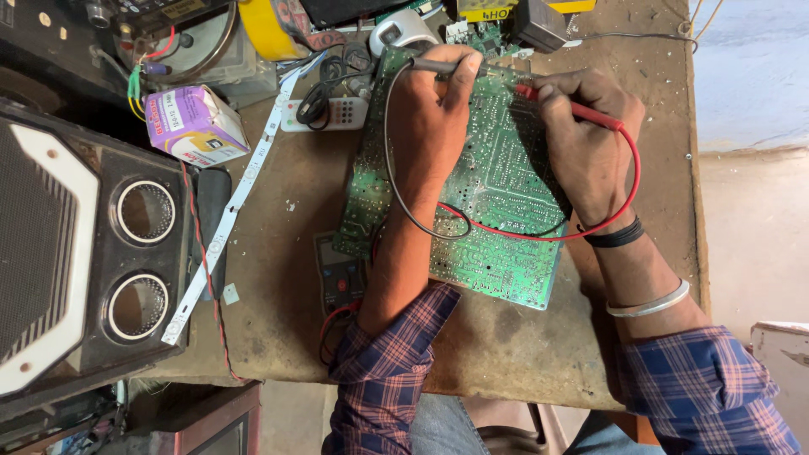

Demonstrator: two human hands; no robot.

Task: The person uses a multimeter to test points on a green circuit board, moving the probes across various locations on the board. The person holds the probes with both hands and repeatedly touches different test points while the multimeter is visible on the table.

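Note:
A large green circuit board [497,194] lies solder side up on the brown workbench [286,295]. My left hand [434,105] grips a black test probe [438,66] near the board's far edge. My right hand [586,139] grips a red test probe [590,114], its tip touching the board's far right part. Black and red leads [506,232] loop across the board. They run back under my left forearm toward a dark multimeter [340,274] beside the board's left edge.
A black speaker box [84,244] with two round ports fills the left. A white LED strip [227,211] runs diagonally beside it. A small pink carton [194,125], a white remote [333,114], a yellow tape roll [265,29] and loose electronics crowd the far edge.

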